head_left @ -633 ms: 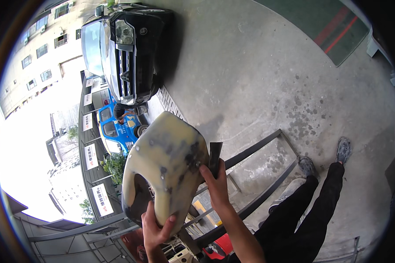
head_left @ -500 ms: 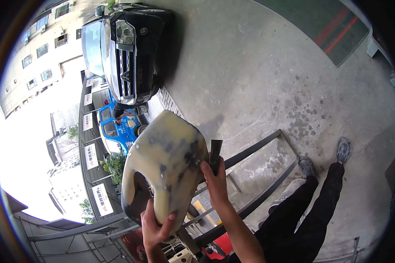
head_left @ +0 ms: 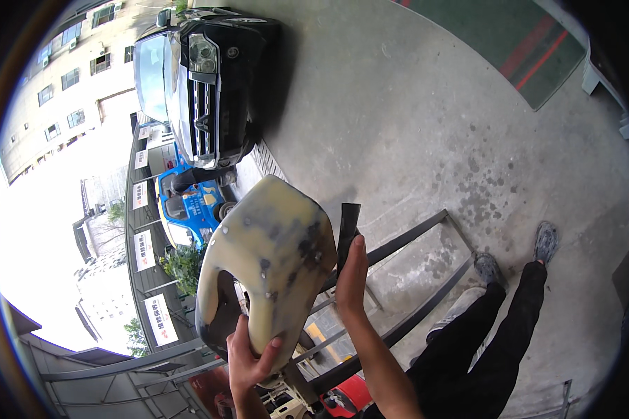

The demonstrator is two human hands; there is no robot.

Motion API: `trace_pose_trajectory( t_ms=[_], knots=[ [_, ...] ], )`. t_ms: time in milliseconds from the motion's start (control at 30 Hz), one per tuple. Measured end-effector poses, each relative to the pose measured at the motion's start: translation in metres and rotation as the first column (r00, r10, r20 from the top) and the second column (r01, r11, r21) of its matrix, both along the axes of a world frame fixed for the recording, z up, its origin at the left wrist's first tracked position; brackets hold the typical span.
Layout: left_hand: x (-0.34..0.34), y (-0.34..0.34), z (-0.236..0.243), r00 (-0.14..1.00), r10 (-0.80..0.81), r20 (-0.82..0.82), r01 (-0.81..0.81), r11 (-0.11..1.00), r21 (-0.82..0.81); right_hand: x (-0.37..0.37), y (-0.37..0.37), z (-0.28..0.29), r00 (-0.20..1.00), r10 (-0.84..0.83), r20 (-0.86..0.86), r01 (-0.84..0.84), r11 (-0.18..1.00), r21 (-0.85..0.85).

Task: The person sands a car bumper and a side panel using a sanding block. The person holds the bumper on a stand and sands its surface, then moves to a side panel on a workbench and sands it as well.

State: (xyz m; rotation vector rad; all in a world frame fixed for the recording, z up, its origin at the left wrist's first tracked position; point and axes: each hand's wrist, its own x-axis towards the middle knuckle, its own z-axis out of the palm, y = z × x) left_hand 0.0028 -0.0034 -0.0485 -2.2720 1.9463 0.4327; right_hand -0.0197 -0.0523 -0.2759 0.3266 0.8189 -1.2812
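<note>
from here i see the mottled tan panel (head_left: 276, 234) held up before a dark metal frame (head_left: 407, 237), its narrow lower end pinched in the left grip (head_left: 247, 363). the right grip (head_left: 352, 279) pinches a black strip (head_left: 349, 227). the panel looks light, stiff, probably slippery; that narrow end seems safest to hold, the thin rim likelier to crack.

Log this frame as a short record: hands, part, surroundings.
Left hand: grips the part's narrow lower end
Right hand: holds a dark strip; contact with part unclear
Molded part: pale yellow, dark patches, opening at lower left
Behind: dark car, blue vehicle
Floor: grey, dark spots
</note>
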Motion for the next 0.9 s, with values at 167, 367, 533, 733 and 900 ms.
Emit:
trace_pose_trajectory(
  t_ms=[167, 367, 533, 733, 900],
  knots=[
    [0.005, 0.000, 0.001, 1.000, 0.018, -0.013, -0.017, 0.999, 0.030, 0.007, 0.006, 0.020, 0.990, 0.044, -0.133, -0.046, 0.999, -0.012],
    [-0.001, -0.002, 0.003, 1.000, -0.003, 0.008, 0.003, 0.999, 0.033, 0.004, 0.027, 0.052, 0.992, -0.043, -0.121, 0.060, 0.988, 0.143],
    [-0.004, 0.000, 0.002, 0.996, 0.091, 0.001, -0.091, 0.995, 0.035, 0.003, 0.033, 0.062, 0.991, -0.134, -0.017, 0.135, 0.971, 0.196],
    [-0.004, -0.001, 0.004, 0.993, 0.107, -0.054, -0.104, 0.994, 0.045, -0.007, 0.008, 0.029, 0.955, -0.295, 0.040, 0.275, 0.926, 0.259],
    [0.000, -0.004, 0.007, 0.998, 0.044, -0.043, -0.040, 0.996, 0.083, -0.004, 0.013, 0.029, 0.986, -0.166, -0.025, 0.168, 0.980, 0.110]
  ],
)
